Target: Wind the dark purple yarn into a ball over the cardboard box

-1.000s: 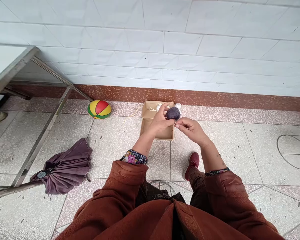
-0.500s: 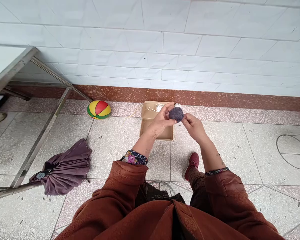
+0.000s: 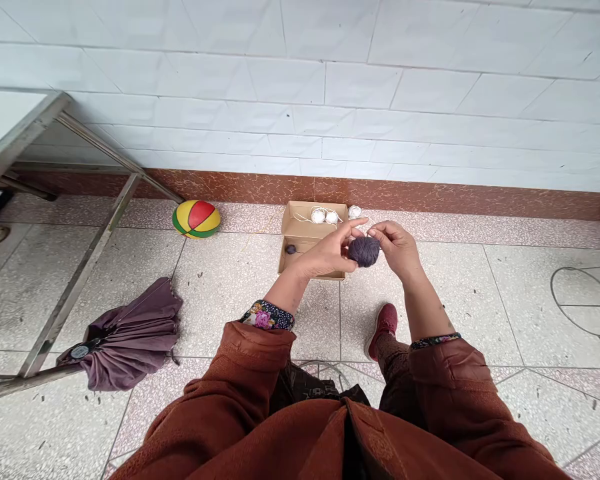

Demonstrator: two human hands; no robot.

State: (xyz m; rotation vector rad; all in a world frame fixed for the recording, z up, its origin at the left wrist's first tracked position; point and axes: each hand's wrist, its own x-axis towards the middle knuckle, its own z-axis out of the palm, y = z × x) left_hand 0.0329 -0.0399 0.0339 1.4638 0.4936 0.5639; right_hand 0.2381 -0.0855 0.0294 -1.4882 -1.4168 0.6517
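A dark purple ball of yarn (image 3: pixel 364 252) is in my left hand (image 3: pixel 330 255), its thumb and fingers closed around the left side. My right hand (image 3: pixel 396 248) pinches at the ball's upper right, with thumb and forefinger together on what looks like its yarn strand. Below and behind them lies an open cardboard box (image 3: pixel 286 265) on the floor. A small dark ball (image 3: pixel 291 249) rests in its near part. Two white balls of yarn (image 3: pixel 318 215) with a loose strand sit in the lid part. Another white ball (image 3: pixel 355 211) lies just right of the lid.
A red, yellow and green ball (image 3: pixel 197 219) lies near the wall at left. A folded purple umbrella (image 3: pixel 130 337) is beside the metal table frame (image 3: pixel 83 280). On the right is a wire ring stand (image 3: pixel 587 303). My red shoe (image 3: pixel 384 327) is close to the box.
Both hands and the purple yarn ball have shifted slightly right and nearer me. My right hand has moved up over the ball. A small dark ball now shows in the box.
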